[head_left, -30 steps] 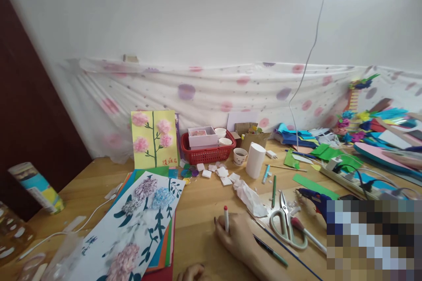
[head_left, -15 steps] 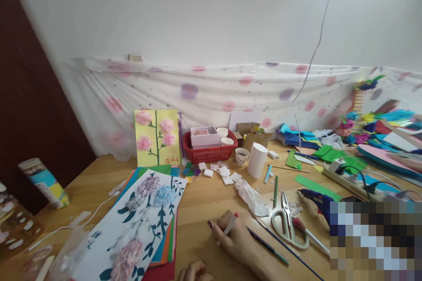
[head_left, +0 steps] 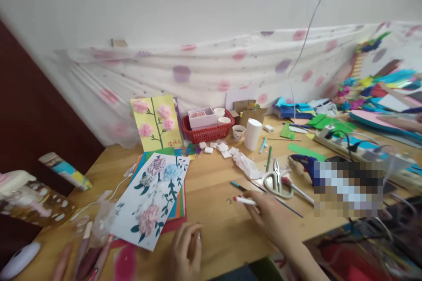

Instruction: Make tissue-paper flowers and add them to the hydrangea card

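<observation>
My right hand is closed around a white pen with a red end, which points left over the table. Beside that hand lie a dark pen with a teal end and a thin blue-handled brush, partly behind the fingers. My left hand rests near the table's front edge with its fingers curled in. A small shiny spot shows by its fingertips, too small to name. Left of it, a white sheet with purple, blue and pink flowers and dark green leaves lies on coloured papers.
White-handled scissors and a blue glue gun lie on the right, near a power strip. At the back stand a yellow flower picture, a red basket, a paper cup and a white roll. Another person's arm shows far right.
The view has tilted down. My right hand has moved right with the white pen, now held more level. My left hand has come further into view.
</observation>
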`<state>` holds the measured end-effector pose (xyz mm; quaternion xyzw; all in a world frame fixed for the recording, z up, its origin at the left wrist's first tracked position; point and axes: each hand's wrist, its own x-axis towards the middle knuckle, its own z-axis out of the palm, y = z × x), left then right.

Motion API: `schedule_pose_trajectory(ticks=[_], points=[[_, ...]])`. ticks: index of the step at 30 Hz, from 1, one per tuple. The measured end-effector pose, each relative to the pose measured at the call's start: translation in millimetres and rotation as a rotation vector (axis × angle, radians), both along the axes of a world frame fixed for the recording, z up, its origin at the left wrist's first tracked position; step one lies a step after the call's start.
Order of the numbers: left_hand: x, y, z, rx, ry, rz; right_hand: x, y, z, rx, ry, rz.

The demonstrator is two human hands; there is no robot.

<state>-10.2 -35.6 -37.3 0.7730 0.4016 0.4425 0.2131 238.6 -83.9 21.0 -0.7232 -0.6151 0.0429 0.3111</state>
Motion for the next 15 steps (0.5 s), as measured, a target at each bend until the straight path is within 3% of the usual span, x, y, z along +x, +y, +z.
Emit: schedule_pose_trajectory(ticks=[4,7,11,15], points=[[-11,-4,15.4,-0.057,0.068,0.005,27,-64,-17.0,-0.048,0.050,-0.360],[0,-7,25.5,-0.122,0.128,-0.026,37,-82,-25.5,-0.096,0.032,-0.438],[14,-4,28.4,-0.081,0.223,-0.100,38,-55,-14.8,-0.156,-0.049,-0.304],[9,-4,13.2,0.061,0.255,-0.125,40,-6,-1.2,-0.301,-0.194,-0.100]])
